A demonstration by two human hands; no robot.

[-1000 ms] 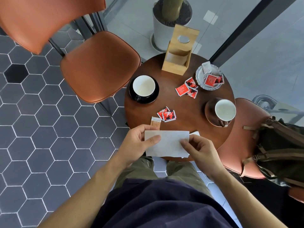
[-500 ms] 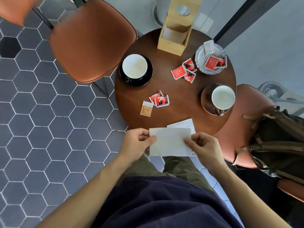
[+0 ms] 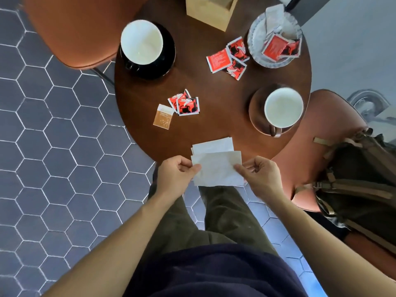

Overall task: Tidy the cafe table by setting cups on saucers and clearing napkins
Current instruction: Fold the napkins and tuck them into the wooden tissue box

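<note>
- Left hand [image 3: 174,172] pinches the left edge of a white napkin [image 3: 216,169] between thumb and curled fingers.
- Right hand [image 3: 260,173] pinches the napkin's right edge the same way, so the sheet hangs flat between both hands, just off the near rim of the round wooden desk [image 3: 214,108].
- A second napkin [image 3: 212,145] lies on the desk's near edge, just beyond the held one and partly hidden by it.
- Beyond the held napkin to the left, a white cup [image 3: 141,42] sits on a black saucer [image 3: 167,54]; to the right, another cup [image 3: 283,107] sits on a brown saucer [image 3: 256,113].
- Judging by this, the cups are done; napkin clearing is under way, with one lifted and one left.
- Red packets [image 3: 185,103] lie loose mid-desk, more beside a glass dish [image 3: 257,39].
- Compared with a second ago, the held napkin has come back off the desk toward the body, uncovering the second napkin.
</note>
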